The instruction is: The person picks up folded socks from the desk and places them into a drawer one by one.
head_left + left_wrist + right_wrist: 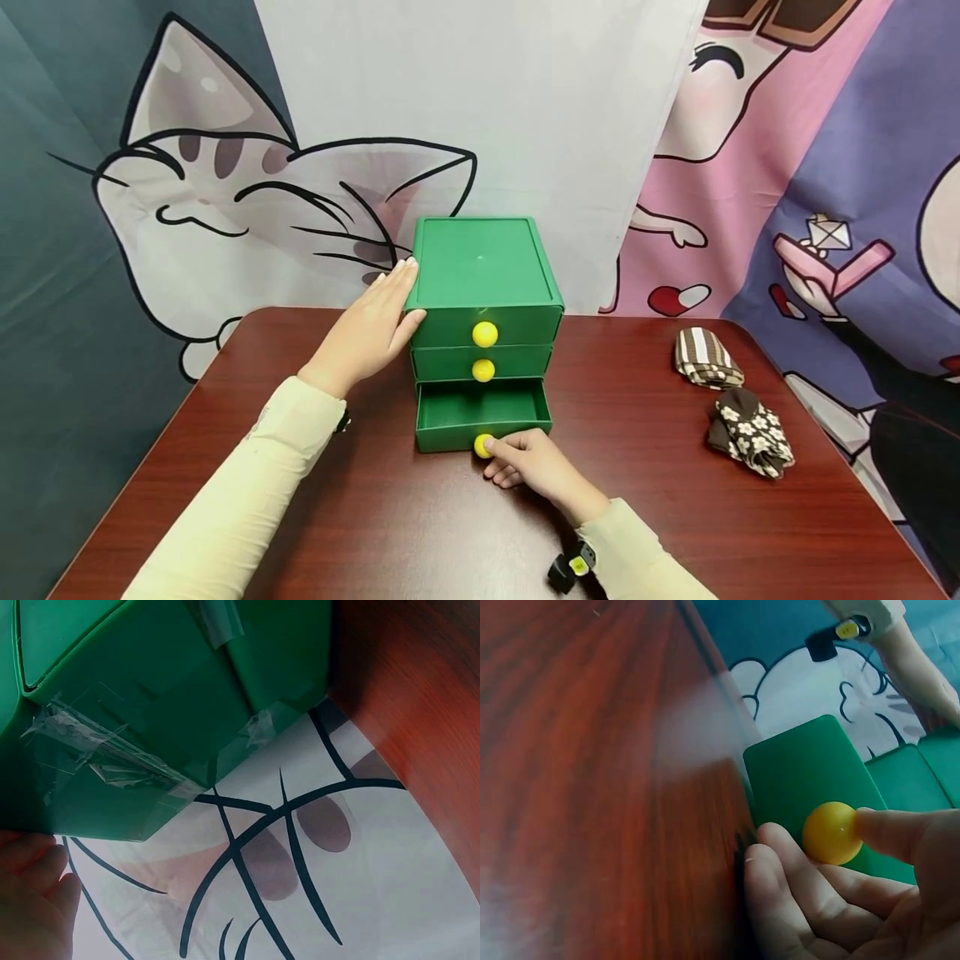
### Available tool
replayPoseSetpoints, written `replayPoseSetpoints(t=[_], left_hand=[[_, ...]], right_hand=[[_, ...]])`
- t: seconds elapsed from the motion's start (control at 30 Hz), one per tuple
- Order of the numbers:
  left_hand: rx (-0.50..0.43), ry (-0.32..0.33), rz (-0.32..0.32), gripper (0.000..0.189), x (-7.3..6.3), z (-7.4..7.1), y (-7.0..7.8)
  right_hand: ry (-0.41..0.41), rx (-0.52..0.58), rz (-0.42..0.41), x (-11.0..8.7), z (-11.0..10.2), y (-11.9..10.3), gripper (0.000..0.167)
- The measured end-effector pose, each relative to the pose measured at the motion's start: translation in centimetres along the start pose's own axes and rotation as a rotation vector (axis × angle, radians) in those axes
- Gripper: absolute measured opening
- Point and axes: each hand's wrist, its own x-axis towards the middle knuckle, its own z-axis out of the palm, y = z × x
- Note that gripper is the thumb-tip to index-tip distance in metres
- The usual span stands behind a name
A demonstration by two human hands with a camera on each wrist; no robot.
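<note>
A green drawer cabinet [480, 262] with three drawers and round yellow knobs stands on the table. Its bottom drawer [450, 437] is pulled partly out, and the inside that shows is bare green. My right hand [536, 467] pinches the bottom drawer's yellow knob [832, 832] between thumb and fingers. Against the cabinet's upper left side rests my left hand [367, 329], its fingers straight. In the left wrist view, clear tape [105, 750] sticks to the green cabinet wall, and some fingers show at the lower left. The upper two drawers are closed.
On the right of the brown table [630, 500] lie a striped brown folded bundle [705, 357] and a dark floral bundle [750, 432], both cloth. Behind the table hangs a printed cartoon curtain [525, 100]. A dark object [915, 475] stands beyond the right edge.
</note>
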Motion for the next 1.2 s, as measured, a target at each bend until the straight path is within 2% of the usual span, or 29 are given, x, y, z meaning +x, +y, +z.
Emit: replayPoseSetpoints(t=[0.3,0.67,0.83,1.03,1.2], left_hand=[[0.002,-0.003,-0.006,0.065,0.1,0.0,0.1],[0.002,0.004,-0.006,0.065,0.1,0.0,0.0],[-0.003,-0.013,-0.026,0.065,0.1,0.0,0.0],[0.0,-0.012,-0.022,0.065,0.0,0.0,0.0],[-0.001,-0.011,-0.019,0.066,0.1,0.0,-0.1]], right_hand=[[-0.083,-0.091,0.013,-2.5,0.0,0.4,0.034],[-0.09,-0.175,0.015,-5.5,1.2,0.4,0.034],[-0.11,-0.266,-0.016,-6.0,1.3,0.0,0.03],[-0.218,-0.471,-0.118,-6.9,-0.2,-1.7,0.019],[-0.305,-0.491,-0.279,-7.8,-2.9,-3.8,0.023]])
